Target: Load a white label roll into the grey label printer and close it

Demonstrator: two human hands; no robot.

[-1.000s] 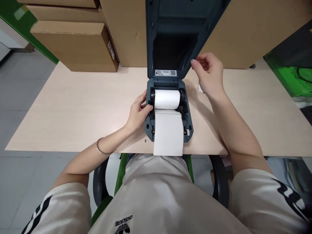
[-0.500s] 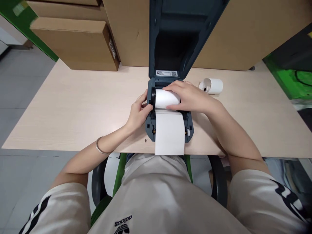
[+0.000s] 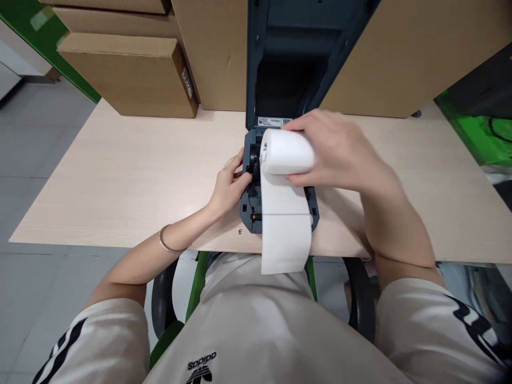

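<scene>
A dark blue-grey label printer (image 3: 246, 205) stands at the table's front edge with its lid (image 3: 294, 40) raised. My right hand (image 3: 334, 149) is closed round a white label roll (image 3: 286, 152), lifted above the printer's bay and slightly tilted. From the roll a loose strip of labels (image 3: 286, 234) hangs down over the printer's front and past the table edge. My left hand (image 3: 230, 184) grips the printer's left side, thumb on the inner rim beside the black roll holder (image 3: 254, 160). The roll and strip hide much of the printer's right interior.
A cardboard box (image 3: 124, 77) stands at the back left of the wooden table (image 3: 140, 170), and larger cardboard (image 3: 384, 69) lines the back. A chair armrest (image 3: 362, 298) is just below the table edge.
My right hand has lifted the label roll up out of the printer's bay, its strip rising and shifting right with it. The spare roll behind is now hidden. My left hand keeps its hold.
</scene>
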